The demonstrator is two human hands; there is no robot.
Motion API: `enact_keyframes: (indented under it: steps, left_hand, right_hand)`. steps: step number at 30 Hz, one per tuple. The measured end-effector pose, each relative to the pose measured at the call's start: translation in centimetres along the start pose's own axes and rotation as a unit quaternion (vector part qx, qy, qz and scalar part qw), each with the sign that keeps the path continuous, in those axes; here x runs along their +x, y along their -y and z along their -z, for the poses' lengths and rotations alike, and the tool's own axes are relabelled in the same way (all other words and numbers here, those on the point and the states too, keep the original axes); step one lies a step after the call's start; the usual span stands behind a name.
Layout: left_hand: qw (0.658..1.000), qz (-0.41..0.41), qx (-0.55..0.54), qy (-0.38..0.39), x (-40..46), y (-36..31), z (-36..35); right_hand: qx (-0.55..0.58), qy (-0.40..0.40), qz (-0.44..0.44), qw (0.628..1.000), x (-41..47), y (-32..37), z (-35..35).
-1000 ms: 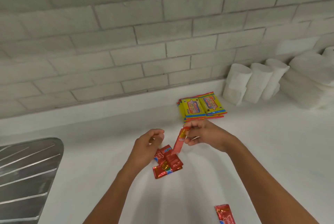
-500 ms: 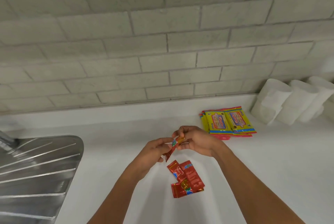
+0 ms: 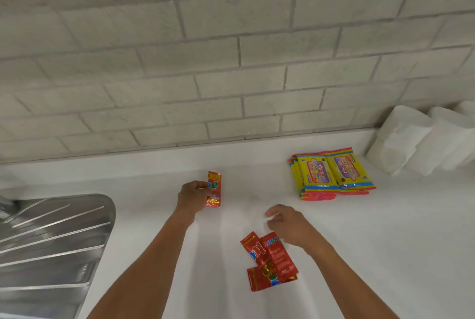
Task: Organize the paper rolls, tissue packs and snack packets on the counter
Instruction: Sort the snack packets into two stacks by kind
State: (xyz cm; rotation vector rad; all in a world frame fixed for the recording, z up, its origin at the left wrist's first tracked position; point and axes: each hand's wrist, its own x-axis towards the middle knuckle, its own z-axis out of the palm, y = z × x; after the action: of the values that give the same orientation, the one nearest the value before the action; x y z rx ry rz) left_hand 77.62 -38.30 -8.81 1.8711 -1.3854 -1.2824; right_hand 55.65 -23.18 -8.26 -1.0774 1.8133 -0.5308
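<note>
left hand now alone pinches red packet | right hand released

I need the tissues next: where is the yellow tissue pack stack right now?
In the head view, the yellow tissue packs lie right of centre on the counter by the wall, just left of the paper rolls.

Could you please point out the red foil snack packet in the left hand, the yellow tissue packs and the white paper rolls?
red foil snack packet [image 3: 214, 189], head view, its middle.
yellow tissue packs [image 3: 331, 173], head view, top pack's face.
white paper rolls [image 3: 401, 138], head view, nearest roll's side.
</note>
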Motion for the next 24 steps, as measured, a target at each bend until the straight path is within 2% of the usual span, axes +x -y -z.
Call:
enact_keyframes:
  steps: [3, 5, 9, 12, 18, 24]
  left_hand:
    - [0.999, -0.002, 0.037, -0.039, 2.1, 0.4, -0.7]
    - [0.992, -0.034, 0.102, -0.066, 2.8, 0.4, -1.1]
    - [0.965, -0.129, 0.211, -0.082, 2.9, 0.8, -2.1]
    - [0.941, -0.164, 0.286, -0.077, 3.2, 1.0, -2.6]
    - [0.929, -0.179, 0.321, -0.046, 2.6, 0.5, -2.9]
    - [0.940, -0.166, 0.297, -0.028, 0.4, 1.4, -2.8]
  right_hand:
    - [-0.058, -0.017, 0.001, 0.998, -0.9, -1.1, -1.1]
    - [-0.094, -0.042, 0.008, 0.995, -1.6, -1.3, -1.5]
    - [-0.163, -0.069, 0.010, 0.984, -3.0, -1.5, -2.2]
    - [-0.200, -0.068, -0.001, 0.977, -3.6, -1.9, -2.9]
    - [-0.225, -0.079, -0.005, 0.971, -3.8, -2.0, -3.2]
    - [-0.152, -0.069, -0.044, 0.985, -3.4, -2.8, -2.7]
